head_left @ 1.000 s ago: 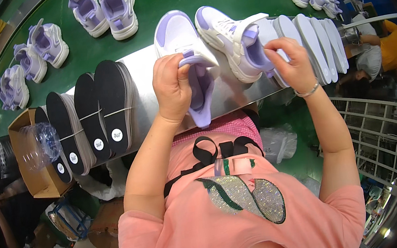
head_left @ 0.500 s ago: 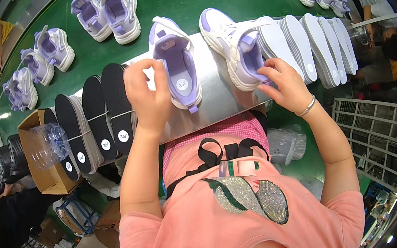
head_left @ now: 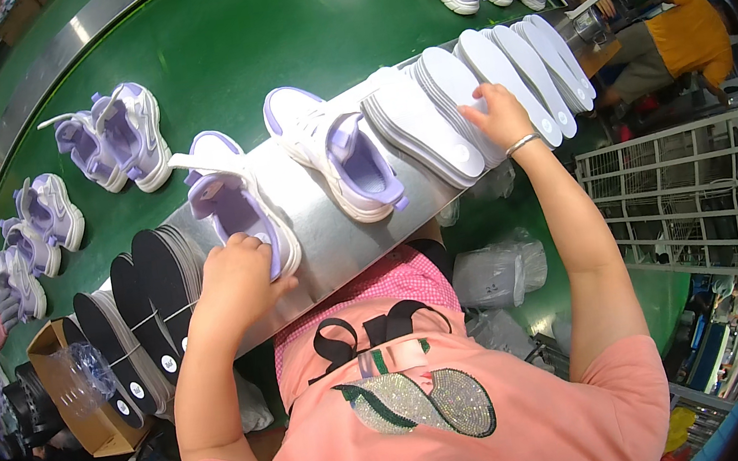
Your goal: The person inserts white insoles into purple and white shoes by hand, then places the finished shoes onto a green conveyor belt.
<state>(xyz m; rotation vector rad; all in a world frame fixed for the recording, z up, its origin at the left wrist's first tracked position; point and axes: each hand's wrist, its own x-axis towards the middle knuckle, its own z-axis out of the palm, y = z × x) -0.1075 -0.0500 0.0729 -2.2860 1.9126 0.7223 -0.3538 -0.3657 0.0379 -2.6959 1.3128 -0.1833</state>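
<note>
Tight desk, open belt beyond

Your desk leaves bare metal only between the two shoes; black insoles block the left end, white insoles the right. Past the far edge, the green belt lies open between shoe pairs.

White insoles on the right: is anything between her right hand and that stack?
Nothing visible. The right hand already rests on the fanned white insoles, fingers on top of one. The nearest sneaker lies to the left of the stack, apart from the hand. The left hand is on the other sneaker.
</note>
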